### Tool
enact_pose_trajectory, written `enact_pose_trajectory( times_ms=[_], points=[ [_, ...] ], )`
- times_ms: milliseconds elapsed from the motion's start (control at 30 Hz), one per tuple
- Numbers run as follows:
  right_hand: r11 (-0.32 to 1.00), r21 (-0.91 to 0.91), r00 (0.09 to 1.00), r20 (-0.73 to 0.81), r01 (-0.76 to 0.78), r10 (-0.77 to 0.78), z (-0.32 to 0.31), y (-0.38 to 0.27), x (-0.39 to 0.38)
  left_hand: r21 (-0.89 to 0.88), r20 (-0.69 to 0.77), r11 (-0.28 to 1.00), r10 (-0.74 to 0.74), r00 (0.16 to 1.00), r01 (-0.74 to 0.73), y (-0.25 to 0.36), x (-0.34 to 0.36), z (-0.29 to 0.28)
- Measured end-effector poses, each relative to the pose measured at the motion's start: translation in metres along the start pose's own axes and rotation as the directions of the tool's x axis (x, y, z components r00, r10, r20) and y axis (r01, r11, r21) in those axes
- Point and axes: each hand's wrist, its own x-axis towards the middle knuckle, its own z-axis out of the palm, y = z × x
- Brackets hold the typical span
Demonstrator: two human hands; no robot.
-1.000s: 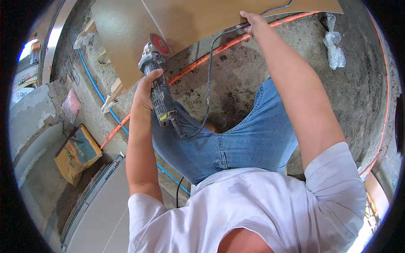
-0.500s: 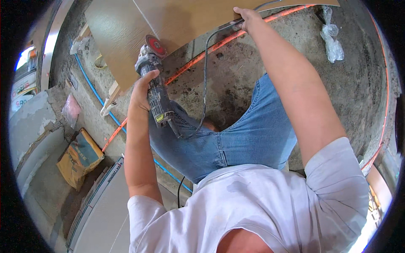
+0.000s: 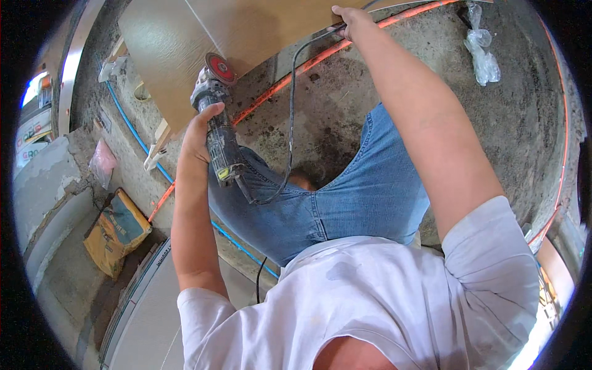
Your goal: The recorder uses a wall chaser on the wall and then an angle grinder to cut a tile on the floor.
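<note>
My left hand (image 3: 198, 132) is wrapped round the body of a dark, dusty angle grinder (image 3: 223, 139), thumb lying across its top. The grinder's red cutting disc (image 3: 220, 68) is at the near edge of a glossy brown panel (image 3: 166, 55); whether they touch, I cannot tell. A pale straight line (image 3: 200, 18) runs across the panel to near the disc. Farther right, my right hand (image 3: 354, 24) is closed at the panel's near edge, where the grinder's black cord (image 3: 292, 105) passes by the fingers. The right fingertips are partly hidden.
An orange conduit (image 3: 271, 92) runs beneath the panel over rough concrete (image 3: 425, 68). At the left lie a blue pipe (image 3: 126, 114), a pink plastic bag (image 3: 103, 163) and a yellow sack (image 3: 117, 231). White boards (image 3: 145, 320) are stacked lower left; clear crumpled plastic (image 3: 484, 55) is far right.
My left hand and the grinder have shifted slightly left, with the grinder's rear end a little lower. The whole view has moved slightly too. Both hands keep their hold.
</note>
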Motion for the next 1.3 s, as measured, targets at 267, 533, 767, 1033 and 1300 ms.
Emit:
enact_pose_trajectory(
  times_ms=[267, 533, 767, 1033, 1300],
  points=[
    [0.997, 0.057, 0.979, -0.195, -0.043, 0.054, 0.02, -0.008, -0.036, 0.013, -0.047, 0.999, -0.04, 0.998, 0.041, 0.0, -0.007, 0.0],
    [0.995, 0.019, 0.968, -0.229, -0.103, 0.104, 0.019, -0.015, -0.035, 0.039, -0.017, 0.998, -0.042, 0.999, 0.043, 0.0, -0.008, 0.002],
    [0.998, 0.033, 0.983, -0.172, -0.051, 0.056, 0.017, -0.007, -0.027, 0.03, -0.011, 0.999, -0.034, 0.999, 0.034, -0.004, -0.007, -0.001],
    [0.998, 0.03, 0.981, -0.18, -0.063, 0.068, 0.019, -0.008, -0.028, 0.024, 0.007, 0.999, -0.048, 0.999, 0.048, -0.004, -0.007, -0.003],
    [0.993, 0.108, 0.998, -0.04, -0.041, 0.046, 0.006, -0.002, -0.034, 0.019, -0.021, 1.0, -0.017, 1.0, 0.018, -0.004, -0.005, -0.001]
  ],
)
